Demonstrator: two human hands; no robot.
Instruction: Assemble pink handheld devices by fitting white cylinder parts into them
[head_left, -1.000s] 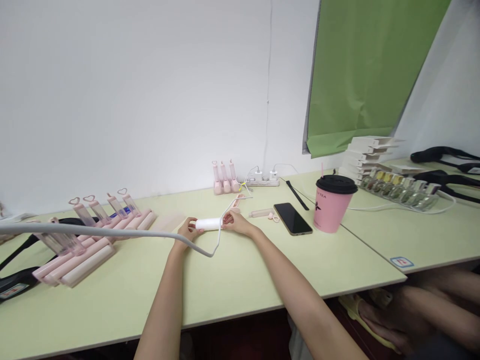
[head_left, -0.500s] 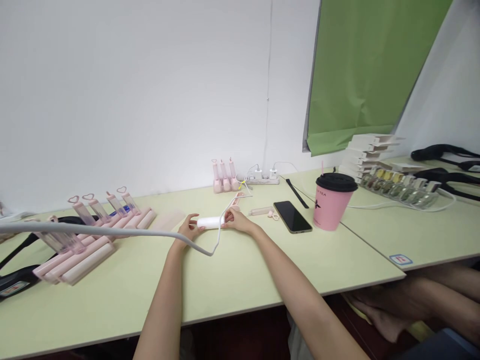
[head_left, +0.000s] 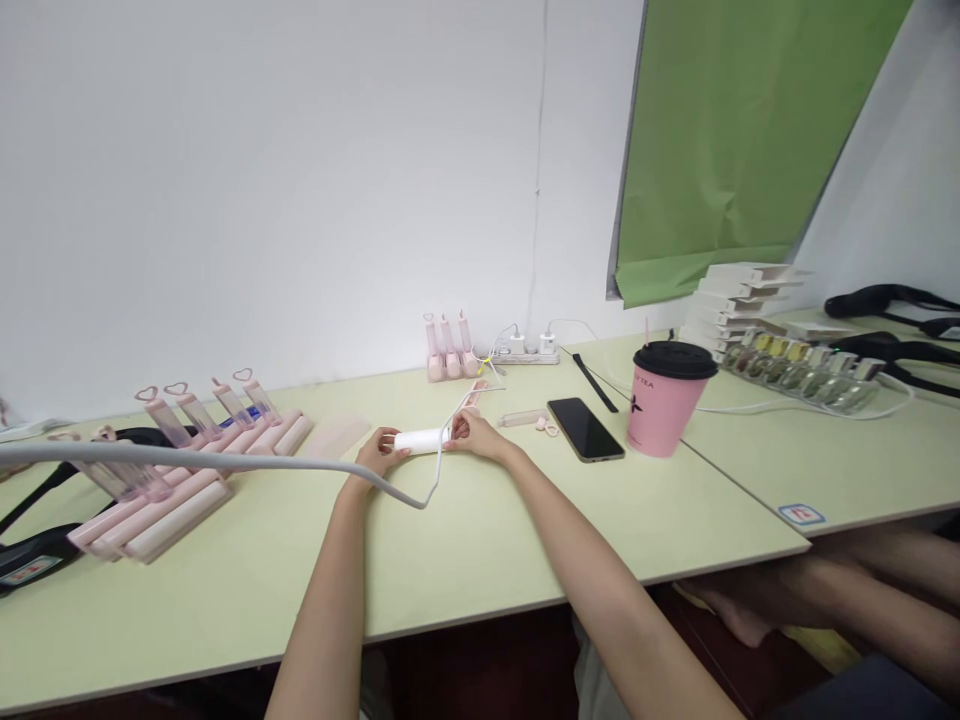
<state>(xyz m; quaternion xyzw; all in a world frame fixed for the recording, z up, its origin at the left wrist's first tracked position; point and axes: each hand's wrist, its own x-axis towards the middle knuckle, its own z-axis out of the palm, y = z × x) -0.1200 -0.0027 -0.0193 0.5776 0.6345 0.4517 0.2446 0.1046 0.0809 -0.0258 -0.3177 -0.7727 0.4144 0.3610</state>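
Between my two hands a white cylindrical tube (head_left: pixel 420 441) lies level, just over or on the tabletop. My left hand (head_left: pixel 381 452) has its fingers closed around the tube's left end. At the right end my right hand (head_left: pixel 472 437) pinches the tube with thumb and fingers. Just beyond my right hand is a pink piece (head_left: pixel 474 393), partly hidden. To its right rest a clear pinkish tube (head_left: pixel 523 418) and a small pink heart-shaped part (head_left: pixel 550 428). A white cable (head_left: pixel 300 463) hangs across the view in front of the tube.
Pink tubes (head_left: pixel 172 505) and clear tubes with heart tops (head_left: pixel 169 420) lie at the left. A phone (head_left: pixel 586 430) and a pink cup (head_left: pixel 664 405) stand right. At the back are a power strip (head_left: pixel 529 355), several pink bottles (head_left: pixel 450 350) and stacked white boxes (head_left: pixel 739 305). Another person's legs (head_left: pixel 840 590) show lower right.
The view has shifted very slightly. Both hands keep hold of the white tube in nearly the same place. The other person's foot at the lower right has moved.
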